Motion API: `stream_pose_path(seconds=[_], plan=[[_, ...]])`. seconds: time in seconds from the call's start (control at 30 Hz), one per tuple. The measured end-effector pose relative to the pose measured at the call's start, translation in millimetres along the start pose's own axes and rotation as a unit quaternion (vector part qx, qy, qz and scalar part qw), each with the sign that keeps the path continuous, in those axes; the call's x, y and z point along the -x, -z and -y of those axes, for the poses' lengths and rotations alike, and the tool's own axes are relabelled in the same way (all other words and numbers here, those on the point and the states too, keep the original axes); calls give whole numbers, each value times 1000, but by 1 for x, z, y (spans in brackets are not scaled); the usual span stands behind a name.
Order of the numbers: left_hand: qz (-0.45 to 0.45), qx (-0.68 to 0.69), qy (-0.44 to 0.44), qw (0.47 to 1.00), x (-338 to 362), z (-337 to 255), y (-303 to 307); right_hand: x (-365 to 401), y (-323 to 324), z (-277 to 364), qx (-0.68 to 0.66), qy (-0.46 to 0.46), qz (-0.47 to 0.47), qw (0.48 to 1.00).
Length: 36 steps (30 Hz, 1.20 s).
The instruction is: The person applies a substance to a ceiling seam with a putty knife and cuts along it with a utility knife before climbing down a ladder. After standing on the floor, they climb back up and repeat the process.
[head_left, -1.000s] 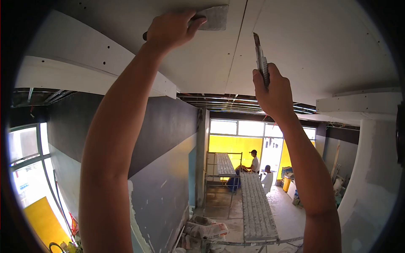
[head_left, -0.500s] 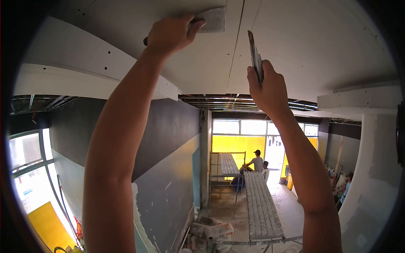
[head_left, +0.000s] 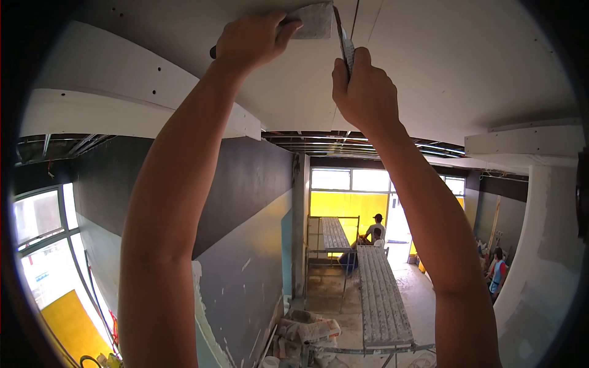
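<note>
Overhead, my left hand (head_left: 250, 40) is closed round the handle of a putty knife (head_left: 313, 21), its wide flat blade close under the ceiling board (head_left: 423, 73). The dark end of the handle pokes out behind my fist. My right hand (head_left: 368, 89) grips a slim utility knife (head_left: 345, 46) pointing upward. Its narrow blade tip is right at the right edge of the putty knife's blade. A thin dark seam in the ceiling runs just beside and behind the utility knife.
Below stands scaffolding with a ribbed metal plank (head_left: 383, 294) and a second plank (head_left: 334, 233) farther back. People sit near the yellow panel (head_left: 331, 205); another person (head_left: 497, 273) is at the right. Bags (head_left: 313, 331) lie by the grey wall (head_left: 245, 288). A boxed ceiling drop (head_left: 141, 80) runs along the left.
My right hand has moved left and up, bringing the utility knife to the putty knife's blade edge. My left hand has shifted slightly upward in view. The person at right has moved into fuller view.
</note>
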<state>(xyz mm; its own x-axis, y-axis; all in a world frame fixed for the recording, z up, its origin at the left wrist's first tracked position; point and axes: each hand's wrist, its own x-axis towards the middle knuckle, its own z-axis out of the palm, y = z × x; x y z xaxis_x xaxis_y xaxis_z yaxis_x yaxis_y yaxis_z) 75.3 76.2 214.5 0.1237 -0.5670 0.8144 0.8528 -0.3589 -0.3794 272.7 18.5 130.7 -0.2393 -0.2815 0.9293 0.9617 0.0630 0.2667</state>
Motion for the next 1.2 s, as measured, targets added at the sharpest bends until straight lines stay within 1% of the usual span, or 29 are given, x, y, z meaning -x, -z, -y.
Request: stream_pose_path(seconds=[0.07,0.2,0.27,0.37,0.47,0.6,0.67,0.7,0.77,0.9,0.97,1.07,1.2], plan=[[23,-11,2,1000,-2,0,2,-3,-5,-1,3,-7,-17,1000],[37,-12,15,999,-2,-5,7,-4,-5,0,11,-8,-7,1000],[8,-6,-6,1000,-1,-4,7,-4,-6,0,23,-3,-16,1000],[1,17,-23,1000,1,-10,14,-4,-8,-1,33,2,-10,999],[23,-8,-3,1000,0,-11,13,-5,-13,1,48,-2,-20,999],[30,-2,10,999,0,-13,14,-5,-14,7,28,-17,-15,999],[-22,23,-38,999,2,-13,14,-5,-16,8,24,-23,-8,999],[-19,23,-38,999,2,-13,13,-4,-17,8,22,-24,-7,999],[12,15,6,1000,-2,-12,10,-5,-20,7,35,-26,-9,999],[2,-10,-1,1000,-1,-13,6,-5,-26,6,28,-39,-3,999],[-12,-1,15,1000,0,-17,8,-4,-22,9,28,-62,9,998],[-22,5,2,1000,-1,-15,4,-4,-28,3,57,-57,10,997],[-8,-7,3,1000,-2,-19,7,0,-30,0,36,-53,-5,998]])
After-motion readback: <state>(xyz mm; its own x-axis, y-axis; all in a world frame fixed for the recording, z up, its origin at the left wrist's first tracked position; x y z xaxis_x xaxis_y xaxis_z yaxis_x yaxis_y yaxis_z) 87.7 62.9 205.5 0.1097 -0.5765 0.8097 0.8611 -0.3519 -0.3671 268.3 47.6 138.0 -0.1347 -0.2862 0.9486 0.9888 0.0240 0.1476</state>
